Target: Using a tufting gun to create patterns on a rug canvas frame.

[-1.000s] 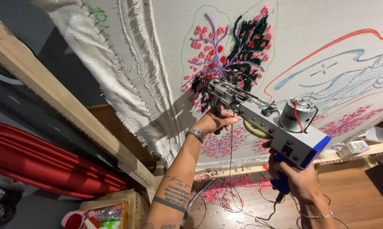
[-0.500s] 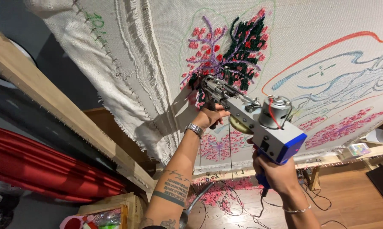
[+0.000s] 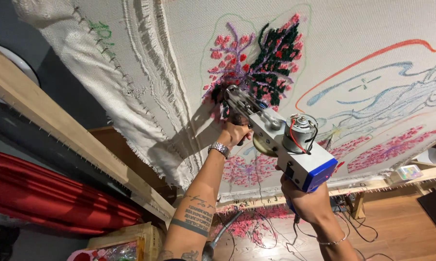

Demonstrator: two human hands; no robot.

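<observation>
A grey tufting gun (image 3: 276,140) with a blue rear end and a small motor on top points its needle at a white cloth (image 3: 353,34) stretched on a wooden frame (image 3: 58,130). My left hand (image 3: 235,131), a metal watch on its wrist, grips the gun's front handle just below the needle. My right hand (image 3: 305,200) holds the rear grip under the blue end. The needle tip touches the cloth at the lower left edge of a tufted flower pattern (image 3: 256,63) of pink, purple, red and dark green yarn.
Drawn outlines in red and blue and more pink tufted patches (image 3: 392,147) cover the cloth to the right. Red fabric (image 3: 49,198) lies at the lower left. Cables and pink yarn scraps (image 3: 247,227) lie on the wooden floor under the frame.
The gun and both hands have shifted a little left and up along the cloth, and the view has shifted with them. Both grips are unchanged.
</observation>
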